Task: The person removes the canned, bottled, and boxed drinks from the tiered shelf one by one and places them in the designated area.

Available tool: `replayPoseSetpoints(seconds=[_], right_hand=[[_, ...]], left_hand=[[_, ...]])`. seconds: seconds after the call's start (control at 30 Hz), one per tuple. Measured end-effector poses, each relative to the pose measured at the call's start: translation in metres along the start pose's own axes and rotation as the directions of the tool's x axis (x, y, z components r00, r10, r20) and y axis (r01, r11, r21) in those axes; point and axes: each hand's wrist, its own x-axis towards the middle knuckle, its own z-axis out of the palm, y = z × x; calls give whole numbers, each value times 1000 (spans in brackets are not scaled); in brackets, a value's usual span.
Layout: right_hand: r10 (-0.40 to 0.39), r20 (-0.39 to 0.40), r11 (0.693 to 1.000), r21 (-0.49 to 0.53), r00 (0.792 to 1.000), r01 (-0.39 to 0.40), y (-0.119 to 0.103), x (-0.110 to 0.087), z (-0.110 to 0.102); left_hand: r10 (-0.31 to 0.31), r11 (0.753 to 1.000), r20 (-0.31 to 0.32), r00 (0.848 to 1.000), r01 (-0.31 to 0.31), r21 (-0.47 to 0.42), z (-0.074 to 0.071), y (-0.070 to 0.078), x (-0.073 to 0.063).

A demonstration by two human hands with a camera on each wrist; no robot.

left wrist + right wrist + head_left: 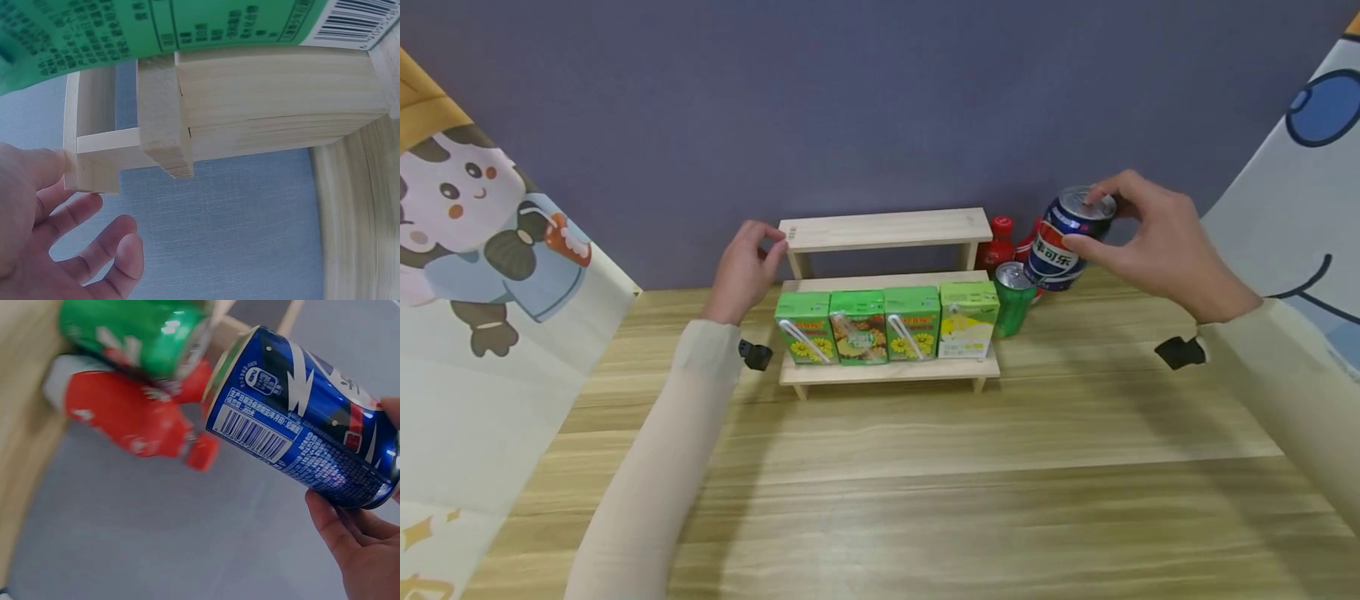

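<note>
On the far left, a cartoon-printed panel [490,200] is seen beside a wood-grain table [865,500]. Next, the left end of a two-tier wooden rack's [887,229] upper board is pinched between thumb and forefinger of the left hand [743,267], its other fingers loosely apart, presumably to steady the rack. On the lower tier, four drink cartons [859,342] are lined up side by side, fronts outward, perhaps so that each can be seen. Just right of the rack, a green can [1013,304] is stood before a red bottle [999,246]. Above and right of these, a blue can [1063,246] is held tilted, clear of the table; its upper end is gripped by the right hand [1165,242], thumb against the side, a fingertip on the lid, a hold that appears to leave the base free.
</note>
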Motion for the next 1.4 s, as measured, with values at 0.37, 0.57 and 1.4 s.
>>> replayPoseSetpoints(seconds=[0.37,0.57,1.4], right_hand=[[140,95,990,7,986,-141,45,-29,12],[178,173,979,62,969,-192,73,-41,35],[100,147,983,139,984,-121,90,-44,76]], left_hand=[[-7,1000,5,1000,7,-2,0,2,-1],[2,1000,-3,1000,-2,1,-1,1,-2],[26,1000,-26,999,-26,-9,-1,0,-4]])
